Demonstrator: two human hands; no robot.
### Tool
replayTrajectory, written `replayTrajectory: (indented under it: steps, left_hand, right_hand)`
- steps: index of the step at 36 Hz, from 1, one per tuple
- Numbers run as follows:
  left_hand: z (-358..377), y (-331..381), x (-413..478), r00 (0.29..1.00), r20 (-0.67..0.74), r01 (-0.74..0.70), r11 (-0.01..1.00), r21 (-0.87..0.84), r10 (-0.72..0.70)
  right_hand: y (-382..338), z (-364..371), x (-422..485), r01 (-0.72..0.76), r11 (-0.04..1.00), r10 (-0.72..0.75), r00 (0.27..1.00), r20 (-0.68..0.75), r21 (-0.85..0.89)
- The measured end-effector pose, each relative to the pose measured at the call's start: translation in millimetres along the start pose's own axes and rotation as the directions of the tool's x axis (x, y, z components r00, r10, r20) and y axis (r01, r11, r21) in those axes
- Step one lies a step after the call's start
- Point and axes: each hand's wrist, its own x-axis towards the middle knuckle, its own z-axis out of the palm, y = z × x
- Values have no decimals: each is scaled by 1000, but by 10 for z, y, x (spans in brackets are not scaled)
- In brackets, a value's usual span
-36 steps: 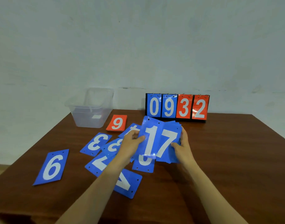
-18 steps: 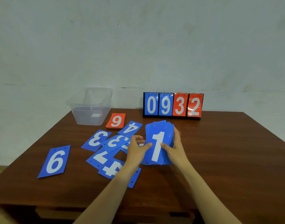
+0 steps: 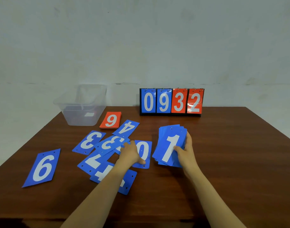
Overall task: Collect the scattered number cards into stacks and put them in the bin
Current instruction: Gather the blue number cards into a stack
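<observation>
The right hand (image 3: 184,151) grips a stack of blue cards (image 3: 169,145) with a 1 on top, thumb across its face, held just above the table (image 3: 231,162). Just beside it, the left hand (image 3: 130,153) lies flat with straight fingers on a blue 0 card (image 3: 145,149). Further left of that hand, overlapping blue cards are scattered, and a blue 6 card (image 3: 42,167) lies well apart. Beyond the left hand sit a red 9 stack (image 3: 110,120) and the clear bin (image 3: 82,107). A scoreboard (image 3: 171,102) stands beyond the right hand.

Right hand (image 3: 185,151) grips blue stack (image 3: 169,145); left hand (image 3: 130,153) touches 0 card (image 3: 145,150).
</observation>
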Motion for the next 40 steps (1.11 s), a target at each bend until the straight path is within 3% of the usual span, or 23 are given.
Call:
replayTrajectory:
  steps: [4,7,13,20,22,29,36,40]
  left_hand:
    - [-43,50,-7,1000,20,21,995,-94,-19]
    - [-55,42,-3,997,-82,-16,990,-142,4]
    - [-257,13,-144,938,-269,-287,924,-254,217]
    - [-755,-22,-410,867,-332,-470,833,-292,373]
    - [-857,0,-464,847,-283,-523,805,-281,451]
    - [-953,195,-581,765,-35,-628,733,-263,643]
    - [-810,395,-526,750,-283,-662,682,-311,598]
    - [-654,413,-427,719,-349,-685,699,-208,601]
  right_hand:
    - [56,-35,10,-20,1000,20,1000,-4,0]
    - [77,-58,7,-23,1000,23,1000,-9,-2]
    - [79,-139,4,-13,1000,13,1000,-10,-12]
    - [-83,-241,-33,83,996,-84,995,-59,-18]
    - [-146,-254,-38,115,992,-117,992,-53,-41]
    - [-323,-196,-118,242,961,-211,955,210,-135]
    - [-373,-28,-174,198,979,-168,910,379,-43]
    - [-385,35,-172,146,989,-144,908,393,25]
